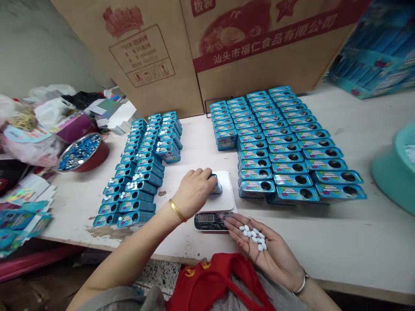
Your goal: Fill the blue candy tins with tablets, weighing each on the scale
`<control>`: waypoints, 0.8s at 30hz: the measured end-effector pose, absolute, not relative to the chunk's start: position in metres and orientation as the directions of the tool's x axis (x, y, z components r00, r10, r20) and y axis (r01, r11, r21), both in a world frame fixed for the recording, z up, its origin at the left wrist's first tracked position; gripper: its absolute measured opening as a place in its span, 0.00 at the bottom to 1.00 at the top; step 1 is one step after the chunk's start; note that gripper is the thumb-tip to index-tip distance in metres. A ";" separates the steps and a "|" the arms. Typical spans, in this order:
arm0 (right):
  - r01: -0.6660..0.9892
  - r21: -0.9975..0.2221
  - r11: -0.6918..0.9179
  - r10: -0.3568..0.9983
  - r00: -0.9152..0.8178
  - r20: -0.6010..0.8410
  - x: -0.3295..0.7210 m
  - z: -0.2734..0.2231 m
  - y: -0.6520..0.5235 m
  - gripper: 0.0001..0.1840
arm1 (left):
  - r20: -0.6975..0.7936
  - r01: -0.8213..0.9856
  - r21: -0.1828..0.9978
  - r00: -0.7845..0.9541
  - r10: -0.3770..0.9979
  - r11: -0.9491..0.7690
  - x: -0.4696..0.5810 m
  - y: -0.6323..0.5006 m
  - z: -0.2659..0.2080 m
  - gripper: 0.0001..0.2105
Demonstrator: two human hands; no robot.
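My left hand, with a gold bracelet at the wrist, is closed around a small blue tin on the white plate of a digital scale. The hand covers most of the tin. The scale's display appears to read 0.0. Palm up at the scale's front right corner, my right hand holds several small white and pale-blue candies in its slightly cupped palm.
Rows of blue tins with round holes stand right; more tins, many topped with white candies, stand left. A cardboard box backs the table. A red bowl of blue-and-silver pieces sits left, a turquoise tub right.
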State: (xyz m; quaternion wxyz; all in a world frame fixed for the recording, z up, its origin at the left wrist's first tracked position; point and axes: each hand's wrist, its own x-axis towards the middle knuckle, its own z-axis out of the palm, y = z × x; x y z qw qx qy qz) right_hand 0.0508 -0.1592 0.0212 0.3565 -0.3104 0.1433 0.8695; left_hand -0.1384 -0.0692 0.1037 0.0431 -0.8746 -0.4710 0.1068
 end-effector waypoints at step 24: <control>-0.749 0.080 -0.657 0.501 -0.514 -0.697 0.059 -0.004 -0.177 0.09 | -0.072 0.715 0.237 0.688 0.722 -0.658 -0.074 -0.158 0.033 0.05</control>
